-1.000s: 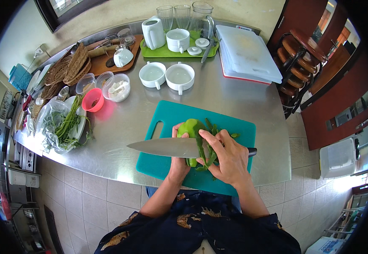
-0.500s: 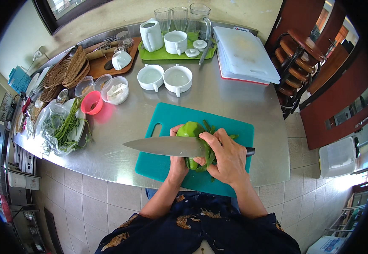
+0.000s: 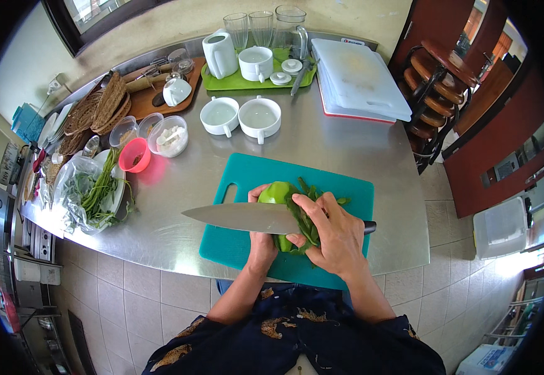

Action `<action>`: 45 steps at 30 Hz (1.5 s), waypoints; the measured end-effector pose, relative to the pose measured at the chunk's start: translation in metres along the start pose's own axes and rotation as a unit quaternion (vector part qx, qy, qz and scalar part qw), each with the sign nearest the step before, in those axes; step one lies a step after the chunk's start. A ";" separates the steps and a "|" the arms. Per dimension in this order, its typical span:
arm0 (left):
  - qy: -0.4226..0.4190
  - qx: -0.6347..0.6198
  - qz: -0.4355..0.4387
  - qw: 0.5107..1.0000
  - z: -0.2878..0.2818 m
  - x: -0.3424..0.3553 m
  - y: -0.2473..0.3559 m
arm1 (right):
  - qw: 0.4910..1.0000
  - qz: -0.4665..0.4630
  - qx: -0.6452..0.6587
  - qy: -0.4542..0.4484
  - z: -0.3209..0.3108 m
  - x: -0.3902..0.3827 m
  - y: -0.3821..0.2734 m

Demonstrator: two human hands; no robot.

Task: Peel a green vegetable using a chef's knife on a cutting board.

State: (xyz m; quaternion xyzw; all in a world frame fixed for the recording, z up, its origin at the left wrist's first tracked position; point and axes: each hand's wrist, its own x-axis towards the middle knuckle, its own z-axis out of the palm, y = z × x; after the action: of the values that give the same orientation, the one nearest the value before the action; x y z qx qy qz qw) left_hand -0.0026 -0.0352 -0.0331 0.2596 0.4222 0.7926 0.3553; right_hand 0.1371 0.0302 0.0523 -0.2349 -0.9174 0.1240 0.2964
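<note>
My left hand (image 3: 262, 249) is closed round a peeled green vegetable or fruit (image 3: 275, 192) over the teal cutting board (image 3: 234, 169). My right hand (image 3: 330, 237) grips a large chef's knife (image 3: 234, 216), its blade lying level across the green piece and pointing left, its black handle partly hidden by my hand. My right fingers also touch strips of green peel (image 3: 309, 236). More peel lies on the board just behind my hands.
Leafy greens (image 3: 100, 194), bowls with food (image 3: 171, 142), baskets (image 3: 109, 103) and a wooden tray (image 3: 184, 94) stand left. Two white cups (image 3: 259, 125), a green tray (image 3: 222, 84) of tableware and stacked white boards (image 3: 362, 84) stand behind. Stacked stools (image 3: 434, 94) are at right.
Both hands, with the knife and green piece, have shifted slightly left. The right fingers are a little lower over the peel.
</note>
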 end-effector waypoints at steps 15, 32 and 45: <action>0.028 0.135 0.080 0.987 0.001 0.000 0.006 | 0.997 0.035 0.075 -0.010 -0.010 0.004 -0.008; -0.005 0.200 0.151 0.968 -0.007 -0.003 0.006 | 0.994 0.030 0.104 0.002 -0.014 0.006 -0.005; -0.104 0.055 0.105 0.987 0.002 -0.011 0.001 | 0.983 -0.003 0.183 -0.024 -0.031 0.009 0.018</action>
State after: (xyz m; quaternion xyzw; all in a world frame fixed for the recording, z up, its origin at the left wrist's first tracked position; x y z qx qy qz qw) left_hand 0.0049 -0.0433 -0.0323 0.4028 0.3962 0.7696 0.2974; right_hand 0.1556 0.0529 0.0745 -0.1713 -0.8868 0.2944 0.3124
